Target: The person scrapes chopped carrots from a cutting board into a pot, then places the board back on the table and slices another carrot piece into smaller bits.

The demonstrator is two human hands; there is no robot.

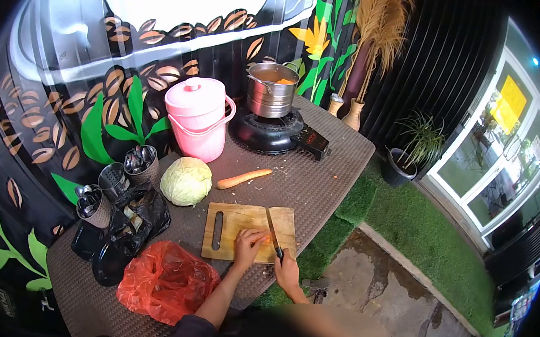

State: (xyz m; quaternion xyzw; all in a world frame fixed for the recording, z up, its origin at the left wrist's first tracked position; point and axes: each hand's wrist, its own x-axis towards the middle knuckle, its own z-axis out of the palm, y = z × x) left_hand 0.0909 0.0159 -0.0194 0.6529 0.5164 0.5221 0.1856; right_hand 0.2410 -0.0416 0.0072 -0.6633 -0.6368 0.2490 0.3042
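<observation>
On a wooden cutting board, my left hand is closed on a small piece of carrot, mostly hidden by the fingers. Just to its right, my right hand grips the black handle of a knife, whose blade points away from me across the board beside the carrot piece. A peeled carrot lies on the table beyond the board. Left of that carrot sits a pale green cabbage.
A pot with orange pieces stands on a black portable stove. Beside it is a pink lidded bucket. Cutlery holders, a black plastic bag and a red plastic bag occupy the left side.
</observation>
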